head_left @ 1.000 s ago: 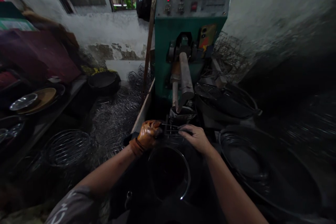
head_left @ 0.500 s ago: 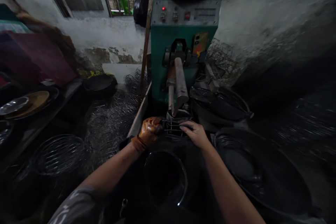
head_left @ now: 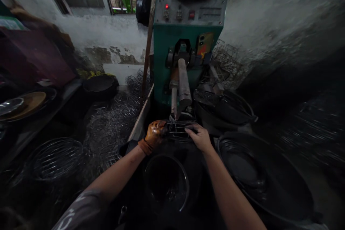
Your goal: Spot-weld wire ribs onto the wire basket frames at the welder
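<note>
A small wire rack (head_left: 178, 128) of thin metal rods is held between my two hands, just below the electrode arms (head_left: 185, 86) of a green machine (head_left: 165, 46). My left hand (head_left: 156, 133), in an orange-brown work glove with dark stains, is closed round the rack's left side. Bare, my right hand (head_left: 198, 136) pinches its right side between thumb and fingers. Nearer to me lies a curved wire ring (head_left: 186, 183) over a dark surface. The rack's far edge is hard to make out in the dim light.
On the right stand a wide dark basin (head_left: 285, 172) and a smaller basin (head_left: 226, 109) with wire parts. Tangled wire rings (head_left: 115, 115) are piled at the left, near a round wire grate (head_left: 58, 158). A wooden board (head_left: 142, 113) leans beside the machine.
The rack has tilted slightly, and its rods appear in a somewhat different position between my hands. Both hands keep their hold. The view has shifted a little.
</note>
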The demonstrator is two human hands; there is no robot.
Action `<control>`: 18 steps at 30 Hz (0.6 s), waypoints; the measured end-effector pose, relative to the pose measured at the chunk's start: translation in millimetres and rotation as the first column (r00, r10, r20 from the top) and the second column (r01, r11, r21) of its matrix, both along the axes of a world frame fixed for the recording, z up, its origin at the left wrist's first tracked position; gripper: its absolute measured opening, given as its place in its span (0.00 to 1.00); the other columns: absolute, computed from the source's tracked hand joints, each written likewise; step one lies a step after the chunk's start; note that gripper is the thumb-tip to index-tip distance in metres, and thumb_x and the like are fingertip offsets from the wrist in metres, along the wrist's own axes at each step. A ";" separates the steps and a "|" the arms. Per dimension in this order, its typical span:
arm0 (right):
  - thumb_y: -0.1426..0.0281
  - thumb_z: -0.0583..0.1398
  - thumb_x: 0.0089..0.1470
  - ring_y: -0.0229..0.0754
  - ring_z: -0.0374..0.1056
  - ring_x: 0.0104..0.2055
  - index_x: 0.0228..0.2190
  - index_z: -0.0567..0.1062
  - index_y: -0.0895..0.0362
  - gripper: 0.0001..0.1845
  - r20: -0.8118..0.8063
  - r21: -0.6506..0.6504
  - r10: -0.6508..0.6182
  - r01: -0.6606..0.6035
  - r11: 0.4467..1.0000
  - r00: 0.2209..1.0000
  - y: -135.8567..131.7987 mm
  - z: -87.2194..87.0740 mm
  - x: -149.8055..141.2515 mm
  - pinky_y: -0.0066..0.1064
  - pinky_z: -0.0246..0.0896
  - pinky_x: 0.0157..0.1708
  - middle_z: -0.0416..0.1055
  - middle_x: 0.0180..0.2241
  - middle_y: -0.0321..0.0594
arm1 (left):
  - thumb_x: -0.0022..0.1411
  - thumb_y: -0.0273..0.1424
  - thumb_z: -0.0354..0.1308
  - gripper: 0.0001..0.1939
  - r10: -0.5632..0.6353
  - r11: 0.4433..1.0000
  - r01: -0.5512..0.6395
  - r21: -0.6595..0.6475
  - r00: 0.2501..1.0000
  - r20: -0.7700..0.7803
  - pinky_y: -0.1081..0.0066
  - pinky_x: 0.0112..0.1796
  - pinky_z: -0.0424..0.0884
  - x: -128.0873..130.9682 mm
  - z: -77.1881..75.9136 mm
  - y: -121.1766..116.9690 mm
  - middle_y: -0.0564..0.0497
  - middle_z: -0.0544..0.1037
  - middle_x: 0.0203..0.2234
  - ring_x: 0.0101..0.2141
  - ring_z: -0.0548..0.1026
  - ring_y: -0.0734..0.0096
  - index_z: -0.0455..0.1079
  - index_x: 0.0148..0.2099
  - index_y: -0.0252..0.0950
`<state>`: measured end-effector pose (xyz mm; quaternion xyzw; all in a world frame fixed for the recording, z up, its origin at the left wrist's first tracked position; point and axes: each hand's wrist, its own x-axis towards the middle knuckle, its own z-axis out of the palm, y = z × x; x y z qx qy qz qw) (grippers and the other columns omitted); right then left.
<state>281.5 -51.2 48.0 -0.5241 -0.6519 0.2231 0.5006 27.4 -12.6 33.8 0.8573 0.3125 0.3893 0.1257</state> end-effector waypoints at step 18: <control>0.60 0.68 0.55 0.54 0.81 0.44 0.29 0.83 0.51 0.08 -0.089 0.049 0.032 -0.027 0.998 0.996 26.2 -10.7 6.9 0.45 0.75 0.47 0.86 0.40 0.45 | 0.60 0.42 0.61 0.16 0.033 0.999 -0.032 0.025 0.998 -0.047 0.57 0.49 0.76 8.5 -11.0 23.3 0.42 0.83 0.42 0.45 0.81 0.53 0.78 0.42 0.35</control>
